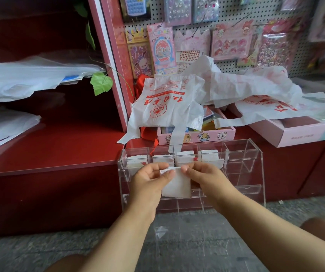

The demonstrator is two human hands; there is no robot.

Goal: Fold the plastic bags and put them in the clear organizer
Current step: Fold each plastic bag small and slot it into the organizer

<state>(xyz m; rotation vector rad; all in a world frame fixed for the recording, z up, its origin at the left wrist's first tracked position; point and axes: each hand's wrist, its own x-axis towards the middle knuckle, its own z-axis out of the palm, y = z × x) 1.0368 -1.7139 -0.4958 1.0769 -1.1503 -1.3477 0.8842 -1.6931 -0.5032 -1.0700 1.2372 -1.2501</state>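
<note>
Four folded bags (185, 157) sit along the clear organizer's (256, 173) top row; my left hand (148, 182) and right hand (206, 177) pinch a fifth bag (177, 186); several unfolded bags (167, 107) wait on the red ledge (59, 150) behind.

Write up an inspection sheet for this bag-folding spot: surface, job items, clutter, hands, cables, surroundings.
Surface: red counter behind a grey floor.
Job's things: clear organizer stands against the counter; folded bags fill four top compartments, the rightmost is empty. One folded bag is in hand. Unfolded printed bags are heaped behind.
Clutter: pink boxes lie under the heap; plastic sheets lie on the left shelves.
Hands: left hand and right hand each pinch the folded bag's top edge, a firm grip.
Cables: nothing seen.
Surroundings: pegboard with hanging sticker packs; green leaf.
</note>
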